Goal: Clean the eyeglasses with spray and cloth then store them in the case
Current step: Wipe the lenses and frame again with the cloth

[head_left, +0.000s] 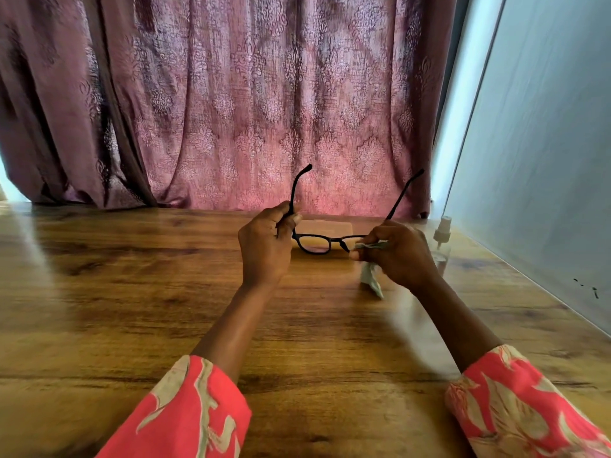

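Observation:
Black-framed eyeglasses [314,242] are held up above the wooden table [132,292], their two arms open and pointing away from me. My left hand [266,247] grips the frame at its left hinge. My right hand [396,251] pinches a pale green cloth [372,279] around the right lens, which is hidden; the cloth's loose end hangs down below the fingers. A tan eyeglass case [325,228] lies on the table just behind the glasses. A clear spray bottle [442,239] with a white nozzle stands to the right of my right hand.
A patterned mauve curtain [264,110] hangs along the far edge of the table. A pale wall [545,160] runs along the table's right side. My sleeves are red with a beige pattern.

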